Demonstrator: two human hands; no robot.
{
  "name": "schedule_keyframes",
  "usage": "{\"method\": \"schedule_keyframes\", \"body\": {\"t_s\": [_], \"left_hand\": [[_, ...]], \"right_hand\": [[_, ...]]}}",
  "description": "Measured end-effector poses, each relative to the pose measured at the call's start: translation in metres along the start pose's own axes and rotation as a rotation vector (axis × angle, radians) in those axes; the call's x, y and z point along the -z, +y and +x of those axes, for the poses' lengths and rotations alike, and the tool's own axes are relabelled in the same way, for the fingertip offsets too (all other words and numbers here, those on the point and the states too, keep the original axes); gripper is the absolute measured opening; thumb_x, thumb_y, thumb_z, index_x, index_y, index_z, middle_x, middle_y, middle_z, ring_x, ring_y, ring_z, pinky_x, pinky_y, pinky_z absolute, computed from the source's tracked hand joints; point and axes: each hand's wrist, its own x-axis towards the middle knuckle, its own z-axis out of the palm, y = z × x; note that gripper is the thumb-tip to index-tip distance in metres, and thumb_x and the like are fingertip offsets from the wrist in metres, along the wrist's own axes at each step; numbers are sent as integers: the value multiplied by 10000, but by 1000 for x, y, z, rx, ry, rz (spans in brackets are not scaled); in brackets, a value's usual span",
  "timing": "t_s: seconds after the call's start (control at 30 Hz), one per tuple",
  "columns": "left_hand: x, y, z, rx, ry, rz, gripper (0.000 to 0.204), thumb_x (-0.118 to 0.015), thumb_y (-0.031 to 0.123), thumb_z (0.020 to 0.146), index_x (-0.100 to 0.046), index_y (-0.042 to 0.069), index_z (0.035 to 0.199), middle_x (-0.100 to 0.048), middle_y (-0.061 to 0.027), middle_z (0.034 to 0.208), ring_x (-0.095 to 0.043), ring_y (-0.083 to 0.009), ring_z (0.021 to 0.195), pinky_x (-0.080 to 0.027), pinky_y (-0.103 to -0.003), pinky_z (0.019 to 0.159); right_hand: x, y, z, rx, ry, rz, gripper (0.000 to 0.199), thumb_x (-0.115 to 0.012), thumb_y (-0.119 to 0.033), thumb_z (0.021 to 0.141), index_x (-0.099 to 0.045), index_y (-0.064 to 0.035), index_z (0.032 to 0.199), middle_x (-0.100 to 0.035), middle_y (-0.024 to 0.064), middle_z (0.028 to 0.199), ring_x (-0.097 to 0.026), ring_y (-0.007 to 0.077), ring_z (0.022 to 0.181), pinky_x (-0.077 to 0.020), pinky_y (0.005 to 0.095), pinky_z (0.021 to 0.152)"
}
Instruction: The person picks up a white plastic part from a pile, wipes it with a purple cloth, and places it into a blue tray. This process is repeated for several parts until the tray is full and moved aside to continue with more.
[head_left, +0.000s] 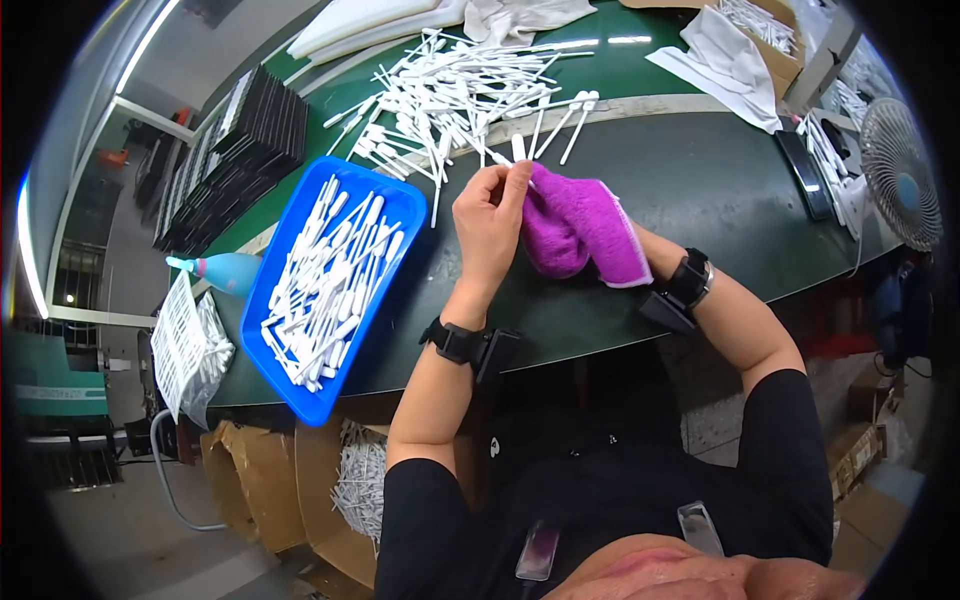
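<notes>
Green desk (730, 200) is holding slim white sticks (440, 85), maybe unfinished; left fingers (514, 186) are pinching one, apparently; fuzzy purple cloth (600, 235) is hiding right fingers, can't tell.

A pale strip (690, 104) is running along a dark green table (740, 210). At its near left corner a blue tray (316, 406) is lying, jutting over the near edge; a pale blue squeeze bottle (230, 274) is resting by the left edge. Toward the far edge a heap of white swabs (460, 90) is lying scattered. A white cloth (725, 65) is lying near the far right corner, a flat black device (803, 175) by the right edge.
</notes>
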Motion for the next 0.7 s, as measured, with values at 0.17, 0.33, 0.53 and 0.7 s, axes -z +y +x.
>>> {"method": "schedule_keyframes", "body": {"t_s": [0.17,0.33,0.53,0.7], "left_hand": [[16,11,0,226,47,-308,287,-565,228,960,-674,-9,843,-474,52,613,-397,-10,514,-270,-171,450],[30,22,3,113,315,-374,320,-527,221,977,-660,-20,814,-500,10,605,-397,-29,481,-291,-181,437],[85,49,2,-175,847,1,298,-476,248,997,-597,4,874,-518,-22,600,-454,-60,470,-349,-197,428],[136,45,14,-335,556,1124,228,-523,230,958,-611,23,919,-607,-98,746,-572,-198,576,-450,-321,521]], "right_hand": [[-5,-13,-6,-24,-209,-297,457,-533,-172,962,-412,-48,1384,-564,52,1210,-544,98,1039,-464,231,877],[-17,-28,-8,-86,-174,-323,491,-556,-219,953,-408,-39,1385,-547,79,1248,-538,118,1082,-467,256,906],[13,-14,-3,9,101,36,480,-542,-227,957,-408,-48,1382,-592,68,1102,-601,136,983,-517,253,813],[49,-44,-2,151,118,325,445,-498,-252,975,-421,-93,1383,-513,1,740,-538,80,623,-470,243,549]]}}
